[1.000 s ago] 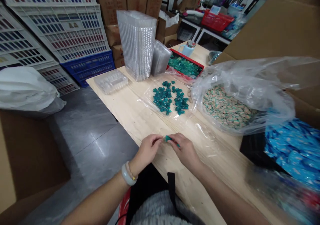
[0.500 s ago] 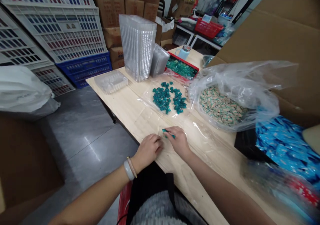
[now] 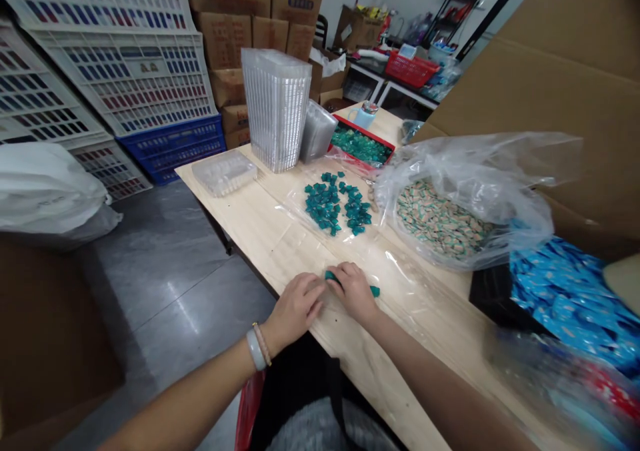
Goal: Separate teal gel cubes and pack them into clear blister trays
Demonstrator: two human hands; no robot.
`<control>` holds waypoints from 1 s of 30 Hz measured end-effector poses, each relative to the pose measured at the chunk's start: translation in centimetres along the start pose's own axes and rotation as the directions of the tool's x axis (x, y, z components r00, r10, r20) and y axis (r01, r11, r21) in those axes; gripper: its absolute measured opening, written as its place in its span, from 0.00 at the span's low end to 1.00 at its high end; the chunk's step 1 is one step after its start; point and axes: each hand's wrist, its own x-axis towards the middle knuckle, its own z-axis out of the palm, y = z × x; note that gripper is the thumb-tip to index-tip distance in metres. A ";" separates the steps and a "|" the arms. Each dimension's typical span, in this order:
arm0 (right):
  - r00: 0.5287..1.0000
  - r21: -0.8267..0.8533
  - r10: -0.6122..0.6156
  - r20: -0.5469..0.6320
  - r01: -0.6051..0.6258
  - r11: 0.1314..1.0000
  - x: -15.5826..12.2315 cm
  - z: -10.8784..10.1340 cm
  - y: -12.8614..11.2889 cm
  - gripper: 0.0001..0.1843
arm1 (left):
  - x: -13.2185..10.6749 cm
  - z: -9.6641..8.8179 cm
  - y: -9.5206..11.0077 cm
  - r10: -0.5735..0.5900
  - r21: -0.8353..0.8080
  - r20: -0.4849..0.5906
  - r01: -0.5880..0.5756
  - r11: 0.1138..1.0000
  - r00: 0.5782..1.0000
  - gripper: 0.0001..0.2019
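Note:
My right hand [image 3: 354, 292] lies over a small strip of teal translucent pieces [image 3: 330, 275], whose ends show on both sides of it. My left hand [image 3: 295, 311] rests beside it on a clear plastic sheet [image 3: 400, 271], fingertips at the strip's near end. Both hands are on a light wooden table [image 3: 250, 211]. Farther off, two loose piles of teal pieces [image 3: 340, 204] lie on a clear plastic bag. A red tray [image 3: 360, 145] holds more of them.
A clear bag of beige-and-teal packets [image 3: 440, 224] stands right, with blue packets [image 3: 570, 297] beyond. Stacked clear trays [image 3: 277, 111] and a cardboard box wall [image 3: 540, 104] rise behind. The table's left edge drops to a grey floor [image 3: 175, 291].
My hands have come down from holding the teal strip up between them. The right hand now lies over it on the table, and the view has tilted slightly.

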 end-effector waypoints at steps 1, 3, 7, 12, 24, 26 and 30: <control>0.999 -0.003 0.030 -0.025 -0.030 1.000 -0.4 0.1 0.7 0.13 | -0.1 -0.1 -0.2 -0.040 0.042 -0.032 0.041 0.998 0.999 0.14; 0.993 -0.006 0.088 -0.074 -0.089 0.996 -1.0 -0.1 2.0 0.14 | -0.4 -0.6 -0.6 -0.133 0.125 -0.053 0.138 0.982 0.990 0.14; 0.984 0.031 0.086 -0.153 -0.082 0.996 1.5 -1.5 3.6 0.19 | 0.5 -2.2 -1.5 -0.166 0.130 0.013 0.163 0.978 0.986 0.13; 0.998 0.112 -0.039 -0.048 0.044 0.993 10.9 -2.4 2.6 0.12 | 8.5 -3.7 -4.5 -0.127 0.105 -0.120 0.139 0.985 0.985 0.11; 0.996 -0.006 0.073 0.048 -0.073 0.997 14.3 -0.3 5.5 0.12 | 17.7 -1.3 -9.6 -0.125 0.338 0.198 0.052 0.940 0.972 0.13; 0.998 0.026 0.052 0.023 -0.053 0.998 13.9 -0.2 6.0 0.14 | 17.5 -1.3 -9.2 -0.084 0.374 0.199 0.004 0.927 0.976 0.12; 0.999 0.071 0.045 -0.030 -0.043 0.997 13.3 -0.1 6.9 0.15 | 17.6 -1.0 -8.6 -0.037 0.413 0.226 -0.061 0.909 0.973 0.08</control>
